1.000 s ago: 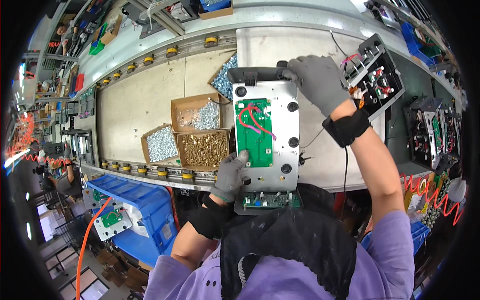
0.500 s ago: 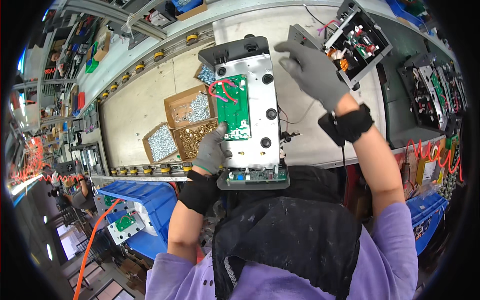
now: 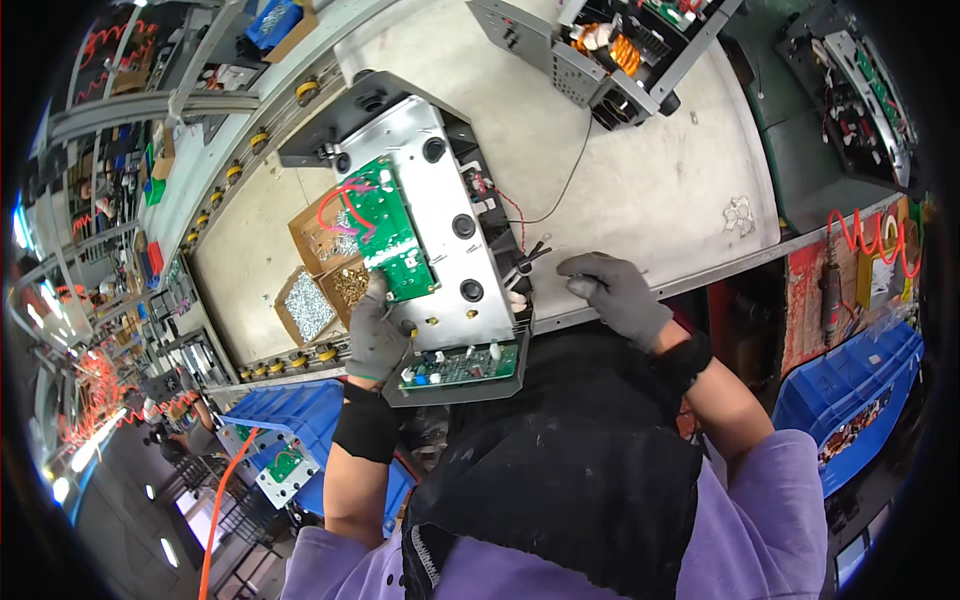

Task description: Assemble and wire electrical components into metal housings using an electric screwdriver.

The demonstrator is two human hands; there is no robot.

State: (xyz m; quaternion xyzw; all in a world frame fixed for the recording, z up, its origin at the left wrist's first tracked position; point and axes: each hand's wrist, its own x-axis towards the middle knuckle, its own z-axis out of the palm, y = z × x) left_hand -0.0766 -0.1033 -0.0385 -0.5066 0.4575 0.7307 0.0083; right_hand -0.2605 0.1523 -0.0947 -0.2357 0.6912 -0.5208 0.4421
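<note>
A metal chassis [image 3: 455, 255] with a silver plate, black round feet and dark end panels lies slanted in front of me. On its plate a green circuit board [image 3: 398, 250] carries red and purple wires. My left hand [image 3: 378, 338], in a grey glove, grips the chassis's left edge near the front panel; its thumb lies by the board's corner. To the right of the chassis is my gloved right hand [image 3: 618, 295], its fingers loosely bent and the thumb apart below. It appears empty. Close to its fingertips, black cable ends [image 3: 532, 255] stick out from the chassis's side.
Cardboard boxes of silver screws [image 3: 309, 305] and brass-coloured screws [image 3: 350, 284] stand left of the chassis. An opened dark device [image 3: 625, 55] with a copper coil sits at the back. Blue bins [image 3: 850, 400] flank the bench, and a roller rail [image 3: 260, 140] edges its far left.
My right hand has come down toward me from beside the far device, its fingers more bent. The chassis has turned, its far end swinging left, with my left hand still on it. The view has shifted.
</note>
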